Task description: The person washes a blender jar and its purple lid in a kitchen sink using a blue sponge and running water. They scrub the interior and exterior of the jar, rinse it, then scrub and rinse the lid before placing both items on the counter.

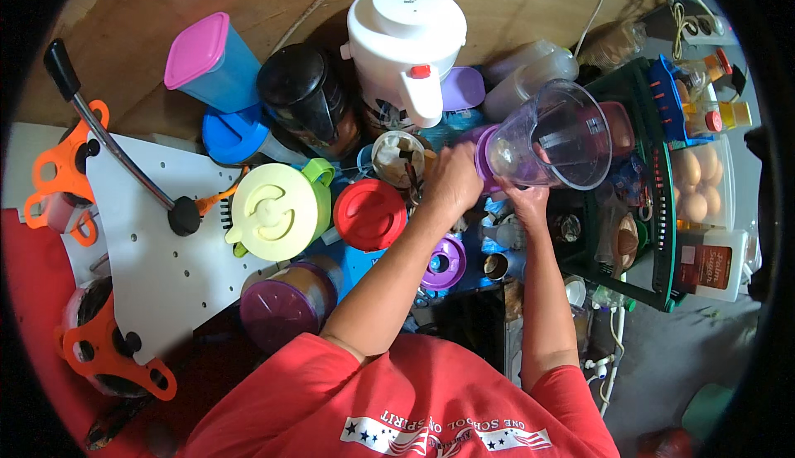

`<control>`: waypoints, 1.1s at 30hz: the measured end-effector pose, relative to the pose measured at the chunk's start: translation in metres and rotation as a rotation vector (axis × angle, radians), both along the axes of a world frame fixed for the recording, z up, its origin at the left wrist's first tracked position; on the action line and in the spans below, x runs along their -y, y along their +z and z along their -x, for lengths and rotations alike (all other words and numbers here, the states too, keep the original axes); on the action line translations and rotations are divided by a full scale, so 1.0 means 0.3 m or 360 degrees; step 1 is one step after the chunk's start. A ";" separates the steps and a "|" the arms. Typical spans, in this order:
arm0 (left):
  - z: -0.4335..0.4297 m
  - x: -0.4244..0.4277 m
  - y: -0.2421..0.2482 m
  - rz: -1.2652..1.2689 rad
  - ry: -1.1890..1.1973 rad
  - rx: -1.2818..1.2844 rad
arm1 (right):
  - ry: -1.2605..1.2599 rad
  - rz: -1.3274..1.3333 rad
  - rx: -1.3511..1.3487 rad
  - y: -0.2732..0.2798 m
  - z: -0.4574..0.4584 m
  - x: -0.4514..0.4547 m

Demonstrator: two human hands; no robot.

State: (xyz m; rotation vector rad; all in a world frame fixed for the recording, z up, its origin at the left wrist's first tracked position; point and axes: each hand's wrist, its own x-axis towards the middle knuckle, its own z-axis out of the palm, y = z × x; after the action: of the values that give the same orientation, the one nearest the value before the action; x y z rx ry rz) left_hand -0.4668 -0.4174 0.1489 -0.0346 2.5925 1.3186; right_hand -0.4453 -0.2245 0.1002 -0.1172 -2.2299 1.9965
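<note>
A clear plastic blender jug [568, 138] lies tilted in front of me, its wide mouth facing right. My left hand [454, 175] grips the purple collar [486, 158] at the jug's base. From below, my right hand [526, 200] holds the jug's lower wall, its fingers partly seen through the plastic. Beneath my forearms a purple ring-shaped lid [445, 262] rests on the blue surface. Just left of my left hand stand a tub with a pale liner [397, 158] and a red-lidded container [370, 214].
A white vacuum flask [407, 42] stands at the back, beside a dark lidded jar [295, 82]. Left are a yellow-green pitcher [273, 209] and a white perforated panel [161, 234] with a metal lever [121, 147]. Right are a green plastic basket [664, 209] and eggs [695, 185] in a clear container.
</note>
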 end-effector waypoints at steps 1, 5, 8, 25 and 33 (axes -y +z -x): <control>0.041 0.002 -0.012 -0.0068 0.0171 -0.0181 | 0.0015 0.0014 -0.0017 -0.005 0.002 -0.003; 0.237 -0.025 -0.131 -0.0759 0.0016 -0.0190 | 0.0019 -0.0267 -0.0073 -0.033 0.010 -0.009; 0.327 -0.092 -0.242 -0.1573 0.0195 0.0004 | 0.0006 -0.0283 -0.0027 -0.043 0.010 -0.012; 0.428 -0.109 -0.239 -0.0741 -0.0332 0.0579 | -0.0037 -0.0481 -0.0096 -0.013 0.014 -0.002; 0.236 0.020 0.074 -0.1390 0.0544 0.0644 | -0.0010 -0.0302 -0.0122 -0.013 0.016 -0.015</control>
State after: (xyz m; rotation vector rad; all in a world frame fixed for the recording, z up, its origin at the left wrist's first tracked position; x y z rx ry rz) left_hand -0.5377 -0.4233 0.1710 -0.5407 1.5611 2.1744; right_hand -0.4500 -0.2201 0.0963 -0.0262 -2.3512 1.7438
